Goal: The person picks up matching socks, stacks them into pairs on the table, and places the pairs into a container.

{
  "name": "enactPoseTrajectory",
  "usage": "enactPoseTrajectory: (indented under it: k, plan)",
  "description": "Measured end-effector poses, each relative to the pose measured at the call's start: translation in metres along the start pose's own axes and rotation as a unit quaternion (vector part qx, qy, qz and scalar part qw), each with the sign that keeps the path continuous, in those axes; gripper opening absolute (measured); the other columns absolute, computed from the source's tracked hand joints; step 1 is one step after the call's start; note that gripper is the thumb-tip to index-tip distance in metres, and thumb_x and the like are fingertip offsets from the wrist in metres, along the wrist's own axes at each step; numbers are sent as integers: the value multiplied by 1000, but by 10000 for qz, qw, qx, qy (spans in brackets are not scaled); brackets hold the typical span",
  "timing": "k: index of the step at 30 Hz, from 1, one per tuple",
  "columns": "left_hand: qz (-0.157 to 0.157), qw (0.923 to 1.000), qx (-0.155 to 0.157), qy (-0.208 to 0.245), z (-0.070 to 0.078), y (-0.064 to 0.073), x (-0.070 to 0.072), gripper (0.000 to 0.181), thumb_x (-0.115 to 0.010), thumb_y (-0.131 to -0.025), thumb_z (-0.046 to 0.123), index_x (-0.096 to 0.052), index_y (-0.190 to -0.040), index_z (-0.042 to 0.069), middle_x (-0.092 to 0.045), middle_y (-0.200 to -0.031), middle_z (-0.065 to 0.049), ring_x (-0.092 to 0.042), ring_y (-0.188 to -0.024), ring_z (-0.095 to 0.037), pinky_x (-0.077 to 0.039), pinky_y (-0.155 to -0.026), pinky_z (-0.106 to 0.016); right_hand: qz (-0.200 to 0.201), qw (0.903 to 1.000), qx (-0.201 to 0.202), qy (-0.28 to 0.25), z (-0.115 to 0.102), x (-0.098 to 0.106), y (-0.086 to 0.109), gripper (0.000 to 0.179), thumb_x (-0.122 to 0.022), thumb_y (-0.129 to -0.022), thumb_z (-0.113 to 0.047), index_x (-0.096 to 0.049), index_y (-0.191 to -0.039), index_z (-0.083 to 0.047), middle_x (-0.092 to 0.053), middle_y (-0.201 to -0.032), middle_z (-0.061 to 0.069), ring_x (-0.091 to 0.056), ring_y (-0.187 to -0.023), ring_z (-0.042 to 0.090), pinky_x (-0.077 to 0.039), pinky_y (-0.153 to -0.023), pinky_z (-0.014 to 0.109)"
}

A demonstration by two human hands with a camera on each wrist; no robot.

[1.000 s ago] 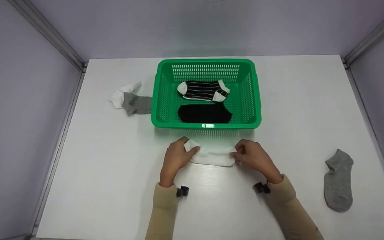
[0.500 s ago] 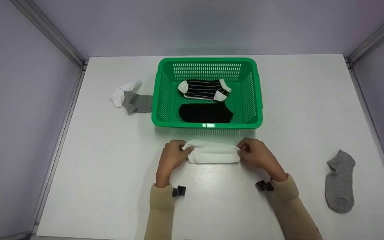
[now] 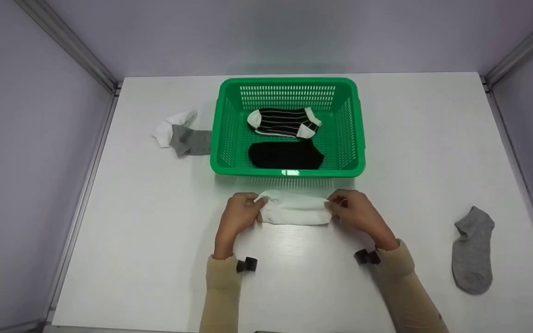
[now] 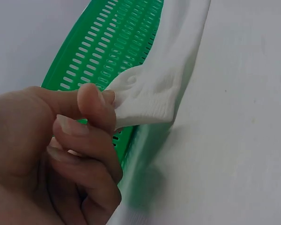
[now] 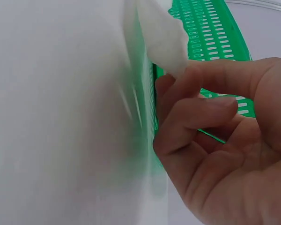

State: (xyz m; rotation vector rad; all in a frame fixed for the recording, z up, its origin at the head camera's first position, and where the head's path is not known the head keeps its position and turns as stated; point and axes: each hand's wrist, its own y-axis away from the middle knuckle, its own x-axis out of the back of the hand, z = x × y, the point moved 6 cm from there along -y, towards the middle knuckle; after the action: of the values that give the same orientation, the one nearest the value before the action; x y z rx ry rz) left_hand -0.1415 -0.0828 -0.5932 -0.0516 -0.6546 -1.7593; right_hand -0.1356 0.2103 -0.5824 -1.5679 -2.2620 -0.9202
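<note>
A white sock is stretched sideways between both hands, just in front of the green basket. My left hand pinches its left end between thumb and forefinger; in the left wrist view the ribbed end of the sock hangs from that pinch. At the opposite end, my right hand pinches a corner of the fabric, the other fingers curled below. Inside the basket lie a black striped sock with white toe and heel, and a plain black sock nearer the front wall.
Left of the basket, a grey sock overlaps a crumpled white sock, its right end hidden by the basket. Another grey sock lies flat at the right of the white table. Panel walls stand behind and at both sides.
Both hands have spread slightly and drawn the white sock straighter and flatter between them. The left hand has shifted a little left. Basket and other socks stay in place.
</note>
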Motion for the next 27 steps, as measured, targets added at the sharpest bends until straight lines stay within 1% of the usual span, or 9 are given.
enactPoseTrajectory:
  k: [3, 9, 12, 15, 18, 20, 22, 25, 27]
  plan:
    - [5, 10000, -14, 37, -2, -1, 0, 28, -64, -105, 29, -76, -113, 4, -68, -58, 0, -48, -46, -9, -35, -46, -24, 27, 10000, -80, -43, 1, 0, 0, 18, -65, -103, -21, -74, -107, -6, -70, -85, 7, -61, -75, 18, -52, -67, 30]
    - [168, 9996, -188, -88, -3, -2, 5, 27, -64, -105, 29, -76, -93, 8, -71, -61, -7, -48, -48, -10, -33, -48, -24, -27, 9997, -206, -135, 4, 0, 0, 18, -65, -104, -21, -73, -107, -5, -70, -82, 8, -61, -71, 17, -52, -63, 29]
    - [249, 9995, -181, -121, -4, -2, 8, 30, -65, -105, 30, -76, -87, 9, -69, -59, -6, -45, -47, -10, -32, -48, -25, -59, 9997, -171, -187, 5, 0, 0, 19, -65, -104, -20, -72, -107, -3, -71, -81, 9, -61, -68, 16, -52, -62, 28]
    - [246, 9995, -171, 31, -5, -3, 9, 28, -65, -104, 30, -77, -90, 9, -65, -56, -2, -43, -47, -10, -31, -47, -25, -45, 9995, -93, -284, 5, 1, 0, 19, -65, -104, -20, -73, -108, -3, -68, -78, 8, -58, -64, 14, -50, -59, 27]
    - [202, 9991, -271, 249, -4, -3, 11, 26, -65, -104, 29, -79, -101, 8, -67, -59, 0, -42, -49, -11, -31, -49, -25, -135, 9985, -31, -535, 5, 2, 1, 19, -65, -104, -21, -72, -110, -5, -66, -72, 8, -55, -56, 13, -47, -53, 27]
    - [142, 9983, -389, 414, -3, -2, 13, 25, -66, -104, 29, -80, -106, 8, -72, -66, -2, -48, -55, -12, -36, -53, -25, -265, 9966, 20, -782, 5, 1, 1, 21, -65, -105, -22, -70, -112, -4, -70, -72, 10, -57, -54, 13, -49, -52, 27]
    - [104, 9971, -491, 569, -3, 0, 15, 25, -68, -103, 30, -81, -110, 10, -79, -78, -4, -59, -65, -14, -42, -61, -26, -407, 9927, 34, -1136, 6, 0, 1, 22, -65, -105, -22, -68, -115, -3, -76, -80, 14, -66, -58, 16, -56, -57, 29]
    - [115, 9957, -654, 652, -3, 1, 19, 29, -67, -104, 35, -82, -109, 12, -82, -101, -7, -69, -89, -18, -51, -79, -29, -502, 9865, 123, -1553, 6, -1, 0, 24, -66, -104, -20, -66, -118, 0, -80, -98, 19, -77, -77, 22, -64, -72, 33]
    - [201, 9957, -679, 597, -4, 1, 22, 32, -65, -105, 40, -84, -106, 14, -81, -106, -7, -70, -97, -19, -52, -86, -31, -494, 9843, 159, -1690, 6, -1, -1, 26, -68, -103, -21, -68, -118, 0, -79, -104, 21, -79, -87, 24, -65, -79, 34]
